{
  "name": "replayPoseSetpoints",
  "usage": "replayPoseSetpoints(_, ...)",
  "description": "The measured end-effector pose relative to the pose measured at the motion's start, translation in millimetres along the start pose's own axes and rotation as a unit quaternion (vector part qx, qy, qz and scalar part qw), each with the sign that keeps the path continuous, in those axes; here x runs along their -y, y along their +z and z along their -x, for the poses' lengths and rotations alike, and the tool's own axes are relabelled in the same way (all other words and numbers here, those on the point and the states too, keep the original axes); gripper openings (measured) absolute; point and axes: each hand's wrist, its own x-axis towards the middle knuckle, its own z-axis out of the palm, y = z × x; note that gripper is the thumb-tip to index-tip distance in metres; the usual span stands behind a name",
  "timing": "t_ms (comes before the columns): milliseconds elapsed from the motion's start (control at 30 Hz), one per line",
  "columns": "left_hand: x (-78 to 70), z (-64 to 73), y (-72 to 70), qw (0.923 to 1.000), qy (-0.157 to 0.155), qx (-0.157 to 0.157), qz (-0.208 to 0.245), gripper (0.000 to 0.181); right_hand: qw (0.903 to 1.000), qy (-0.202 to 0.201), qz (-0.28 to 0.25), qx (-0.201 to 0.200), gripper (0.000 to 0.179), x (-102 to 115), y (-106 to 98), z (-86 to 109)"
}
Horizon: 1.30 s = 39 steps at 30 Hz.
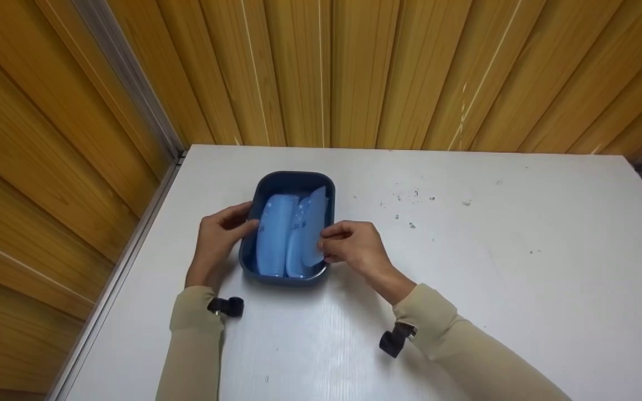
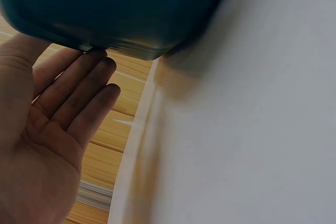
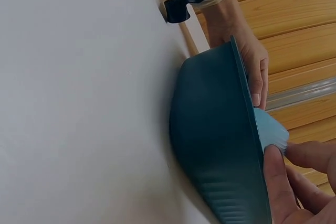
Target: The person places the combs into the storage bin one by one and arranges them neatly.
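Note:
A dark blue plastic tub (image 1: 287,282) with rounded corners stands on the white table. Inside it lie two light blue, smooth, curved pieces side by side, the left one (image 1: 275,236) and the middle one (image 1: 295,253). A third light blue piece (image 1: 314,228) is tilted up along the tub's right wall. My right hand (image 1: 357,245) pinches this third piece at its edge between thumb and fingers; its edge (image 3: 270,129) shows above the rim in the right wrist view. At the tub's left side, my left hand (image 1: 220,239) holds the rim, thumb over it and fingers along the outer wall.
The white table (image 1: 466,289) carries small dark marks (image 1: 412,225) right of the tub. Wood-patterned panels (image 1: 354,72) stand behind and to the left, with a metal strip (image 1: 131,72) at the corner. A black wrist camera (image 1: 393,340) sits on each sleeve.

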Motion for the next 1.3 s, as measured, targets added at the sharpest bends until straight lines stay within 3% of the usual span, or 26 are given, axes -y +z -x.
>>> replayPoseSetpoints(333, -1.5, -2.3, 1.0, 0.9998, -0.018, 0.000, -0.008, 0.046, 0.9981, -0.004, 0.055, 0.026, 0.017, 5, -1, -3.0)
replayPoseSetpoints(700, 1.5, 0.3, -0.3, 0.9996, 0.023, 0.005, 0.017, 0.043, 0.9960, 0.011, 0.077, 0.045, 0.021, 12, -2, -7.7)
replayPoseSetpoints(1000, -1.0, 2.3, 0.8, 0.9998, 0.005, 0.012, 0.017, 0.044, 0.9956, -0.001, 0.062, 0.070, 0.023, 13, -15, -8.0)
replayPoseSetpoints(1300, 0.5, 2.0, -0.5, 0.9999, 0.011, 0.008, 0.009, 0.044, 0.9971, -0.036, 0.042, 0.053, 0.022, 16, -36, -10.2)
